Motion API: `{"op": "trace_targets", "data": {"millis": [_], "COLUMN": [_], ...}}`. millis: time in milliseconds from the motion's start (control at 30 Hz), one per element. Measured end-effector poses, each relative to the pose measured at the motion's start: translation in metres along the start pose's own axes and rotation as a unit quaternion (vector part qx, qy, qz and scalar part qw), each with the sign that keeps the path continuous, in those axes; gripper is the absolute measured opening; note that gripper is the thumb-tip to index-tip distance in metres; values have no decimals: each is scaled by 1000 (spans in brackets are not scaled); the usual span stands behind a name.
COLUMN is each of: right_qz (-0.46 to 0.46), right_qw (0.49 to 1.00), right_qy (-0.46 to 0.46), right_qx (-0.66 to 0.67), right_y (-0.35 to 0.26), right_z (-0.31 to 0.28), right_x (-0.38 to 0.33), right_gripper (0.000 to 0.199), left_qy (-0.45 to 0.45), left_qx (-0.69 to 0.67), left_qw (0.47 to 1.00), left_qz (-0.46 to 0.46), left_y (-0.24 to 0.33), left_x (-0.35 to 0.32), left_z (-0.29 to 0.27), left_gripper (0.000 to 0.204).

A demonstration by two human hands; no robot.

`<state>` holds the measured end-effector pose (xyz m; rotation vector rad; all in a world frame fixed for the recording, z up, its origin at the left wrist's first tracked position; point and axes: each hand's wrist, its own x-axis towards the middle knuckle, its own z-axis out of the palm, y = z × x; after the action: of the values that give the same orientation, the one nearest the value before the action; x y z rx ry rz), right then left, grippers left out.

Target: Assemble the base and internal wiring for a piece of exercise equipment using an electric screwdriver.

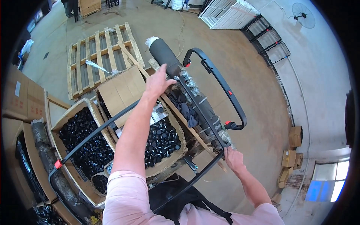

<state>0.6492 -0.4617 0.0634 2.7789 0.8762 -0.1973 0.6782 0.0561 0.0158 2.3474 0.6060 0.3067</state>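
Note:
A black tubular metal frame (202,108) lies across a padded, plastic-wrapped beam (210,112) in front of me. One curved loop of it (213,71) with red fittings extends right; another black tube with a red piece (58,164) runs to the lower left. My left hand (157,82) is at the frame's far end, fingers spread, thumb beside a small silver piece (176,78). My right hand (233,158) is closed around the frame's near corner. Its fingertips are partly hidden.
Boxes of small black plastic parts (84,138) (163,140) stand at left and centre. A cardboard sheet (122,93) lies beside them. Beyond are a wooden pallet (101,56) and white frames (228,15). Small cartons (289,158) sit along the right wall.

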Motion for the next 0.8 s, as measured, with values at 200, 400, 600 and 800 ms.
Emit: {"op": "trace_targets", "data": {"millis": [200,400,600,800], "right_qz": [31,17,-17,4], "right_qw": [999,995,976,986], "right_qy": [-27,-74,-219,-164], "right_qx": [1,59,-15,11], "right_y": [-10,-20,-1,0], "right_z": [-2,-34,-29,-26], "right_x": [6,-2,-5,-6], "right_gripper": [38,44,49,55], "left_qy": [220,111,71,9], "left_qx": [10,-16,-155,-63], "left_qw": [975,993,968,996], "left_qz": [-18,38,182,-57], "left_y": [-18,13,-16,17], "left_x": [0,-4,-6,-19], "left_z": [-6,36,26,19], "left_gripper": [53,37,47,65]}}
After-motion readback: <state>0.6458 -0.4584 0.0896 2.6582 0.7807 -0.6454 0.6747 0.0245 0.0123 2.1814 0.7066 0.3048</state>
